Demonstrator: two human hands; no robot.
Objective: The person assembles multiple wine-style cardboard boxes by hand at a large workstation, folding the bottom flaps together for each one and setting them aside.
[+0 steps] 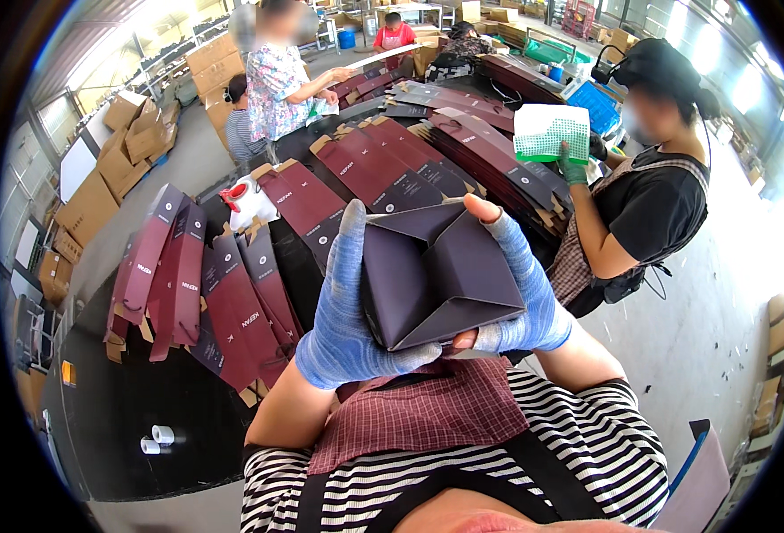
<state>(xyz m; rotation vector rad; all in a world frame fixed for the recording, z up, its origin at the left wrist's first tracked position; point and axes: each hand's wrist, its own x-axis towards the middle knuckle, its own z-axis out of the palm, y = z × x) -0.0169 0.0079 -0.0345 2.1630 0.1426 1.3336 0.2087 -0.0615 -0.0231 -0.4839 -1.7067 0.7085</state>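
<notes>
Between my two gloved hands is a dark paper bag (485, 275), held up with its square end toward me. The flaps of that end fold inward and leave a gap in the middle. My left hand (339, 311), in a blue knit glove, is wrapped round the left side, fingers along the edge and under the near corner. On the other side my right hand (534, 289) grips the right edge; its glove leaves some fingertips bare. Beyond the bag, flat maroon paper bags with dark ends (303, 200) lie in rows on the black table (134, 404).
Several maroon bags with cord handles (166, 275) lie at the left. A white and red bottle (248, 202) stands among the stacks. Two small white rolls (163, 434) are near the table's front. At right, a co-worker (649, 186) holds a green-and-white sheet (552, 133).
</notes>
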